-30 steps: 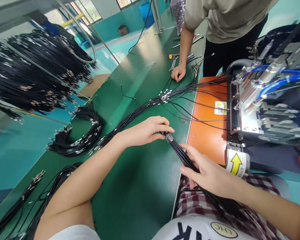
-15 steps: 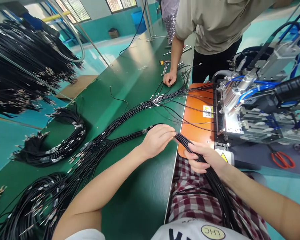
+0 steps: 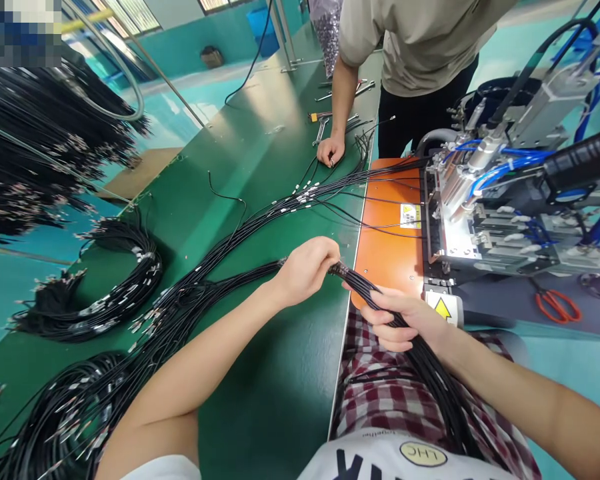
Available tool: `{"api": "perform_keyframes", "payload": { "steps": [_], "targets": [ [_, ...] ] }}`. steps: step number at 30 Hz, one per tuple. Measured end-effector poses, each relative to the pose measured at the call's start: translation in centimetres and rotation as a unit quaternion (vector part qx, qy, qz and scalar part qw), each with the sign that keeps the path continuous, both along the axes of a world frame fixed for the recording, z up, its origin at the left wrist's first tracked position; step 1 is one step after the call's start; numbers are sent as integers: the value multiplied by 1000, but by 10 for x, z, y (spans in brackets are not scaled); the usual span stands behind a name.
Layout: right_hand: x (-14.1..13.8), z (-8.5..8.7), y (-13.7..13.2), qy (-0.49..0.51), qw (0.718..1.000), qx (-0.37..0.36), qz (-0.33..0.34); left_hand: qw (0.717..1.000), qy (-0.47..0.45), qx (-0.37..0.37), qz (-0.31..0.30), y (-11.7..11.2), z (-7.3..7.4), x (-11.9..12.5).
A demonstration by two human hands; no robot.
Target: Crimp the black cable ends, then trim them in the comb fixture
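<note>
My right hand (image 3: 405,320) is wrapped round a thick bundle of black cables (image 3: 437,383) that runs up from my lap to the edge of the green table (image 3: 260,400). My left hand (image 3: 307,267) is closed in a pinch at the bundle's tip, where small metal terminals show. From under my left hand, one black cable (image 3: 240,277) trails off leftward across the table toward a pile of black cables (image 3: 80,407).
An orange-topped machine (image 3: 395,247) with blue hoses stands to the right, cables (image 3: 330,193) fanning out from it. Another person's hand (image 3: 330,150) rests on the table farther along, near tools. Coiled cable bundles (image 3: 105,293) lie at the left, and more hang at upper left. Red scissors (image 3: 557,305) lie at right.
The camera view has shifted leftward. My left hand drew a single cable out of the bundle's tip and it now trails left; my right hand closed fully round the bundle.
</note>
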State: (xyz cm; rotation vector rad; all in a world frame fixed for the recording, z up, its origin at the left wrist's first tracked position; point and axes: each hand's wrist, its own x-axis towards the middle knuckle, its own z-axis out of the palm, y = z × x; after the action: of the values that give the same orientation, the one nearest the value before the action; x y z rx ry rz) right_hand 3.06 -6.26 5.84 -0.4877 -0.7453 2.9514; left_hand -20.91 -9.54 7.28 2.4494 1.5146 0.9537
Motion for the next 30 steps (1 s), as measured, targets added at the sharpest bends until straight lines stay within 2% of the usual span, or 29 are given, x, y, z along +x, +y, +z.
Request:
{"api": "perform_keyframes", "payload": {
  "steps": [2, 4, 6, 7, 8, 10, 12, 13, 14, 15, 16, 17, 19, 21, 23, 25, 27, 28, 30],
  "targets": [
    [-2, 6, -8, -12, 1000, 24, 0, 998, 9, -51, 20, 14, 10, 5],
    [-4, 13, -17, -27, 998, 48, -1, 988, 71, -134, 8, 35, 18, 7],
    [-6, 18, -23, -38, 997, 63, -3, 958, 148, -245, -17, 56, 25, 7],
    [-6, 20, -26, -39, 997, 66, -3, 946, 168, -278, -11, 62, 30, 5],
    [-6, 20, -27, -37, 997, 66, -4, 946, 170, -276, 14, 65, 34, 3],
    [-3, 19, -26, -26, 998, 60, -6, 972, 110, -178, 110, 52, 44, 1],
    [0, 16, -23, -14, 999, 49, -2, 977, -13, -72, 200, 19, 48, 0],
    [1, 15, -22, -9, 999, 44, -1, 968, -79, -88, 221, -2, 47, 1],
    [2, 13, -21, -3, 999, 40, -1, 955, -138, -161, 209, -23, 42, 3],
    [3, 12, -20, 3, 999, 38, -1, 927, -189, -275, 172, -42, 33, 6],
    [3, 11, -19, 10, 999, 38, -2, 884, -242, -374, 142, -56, 22, 11],
    [3, 10, -19, 16, 999, 39, -2, 846, -309, -417, 121, -66, 8, 16],
    [2, 10, -19, 26, 999, 39, 0, 795, -444, -406, 80, -68, -21, 29],
    [3, 10, -18, 35, 999, 38, 0, 760, -545, -349, 49, -56, -44, 44],
    [6, 9, -15, 36, 999, 38, -2, 731, -600, -322, 43, -44, -56, 56],
    [10, 7, -10, 25, 999, 41, -1, 706, -623, -329, 71, -42, -57, 60],
    [15, 6, -5, 17, 999, 45, -2, 707, -600, -351, 132, -54, -49, 52],
    [16, 5, -4, 15, 999, 51, -4, 724, -567, -354, 169, -63, -41, 45],
    [17, 6, -3, 16, 997, 69, -2, 781, -478, -323, 238, -77, -19, 27]
  ]
}}
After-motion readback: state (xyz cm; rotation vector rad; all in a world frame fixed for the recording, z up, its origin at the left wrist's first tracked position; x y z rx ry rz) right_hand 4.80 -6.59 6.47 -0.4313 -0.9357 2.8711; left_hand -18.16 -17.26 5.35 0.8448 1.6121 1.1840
